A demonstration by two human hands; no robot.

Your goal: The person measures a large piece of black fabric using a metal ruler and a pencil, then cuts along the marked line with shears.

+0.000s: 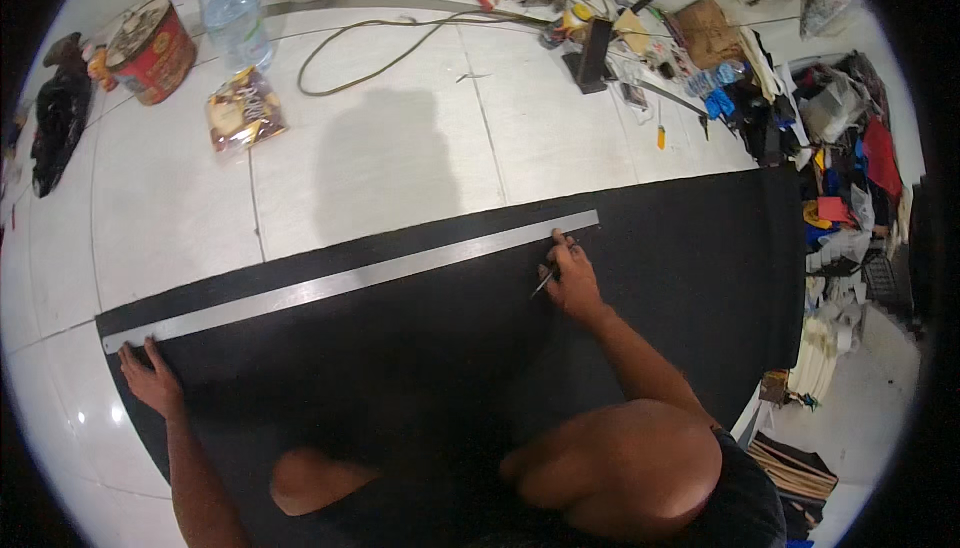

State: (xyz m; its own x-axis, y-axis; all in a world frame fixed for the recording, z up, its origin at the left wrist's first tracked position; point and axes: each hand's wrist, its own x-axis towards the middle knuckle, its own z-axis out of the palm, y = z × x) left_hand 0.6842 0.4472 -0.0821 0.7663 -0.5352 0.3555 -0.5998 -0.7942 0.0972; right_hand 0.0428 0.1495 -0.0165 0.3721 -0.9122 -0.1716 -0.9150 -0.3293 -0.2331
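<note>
Presently, left hand [150, 380]: flat and spread, holding nothing, fingertips pressing the near end of a long metal ruler [350, 278] down on a black sheet [680, 278]. Right hand [572, 278]: closed around a thin pen-like tool [545, 283], its tip on the sheet just below the ruler's edge, close to the ruler's far end; exact kind of tool too small to tell. Ruler: lies straight across the sheet between the two hands, parallel to and just inside the sheet's far edge. Sheet: spread on a white tiled floor [400, 148], running under both hands and beneath the person's bare knees [620, 458], which rest on it behind the right hand. Beyond the left hand, well apart on the floor: red tin [152, 53], clear plastic bottle [232, 13], snack packet [244, 111], dark bundle [60, 113] at the far left. Beyond the ruler's middle: looped cord [370, 43]. Beyond the right hand: small black stand [592, 56] and mixed small clutter. To the right of the right hand, past the sheet's end: heap of coloured scraps [850, 158] and stacked pale pieces [818, 353].
</note>
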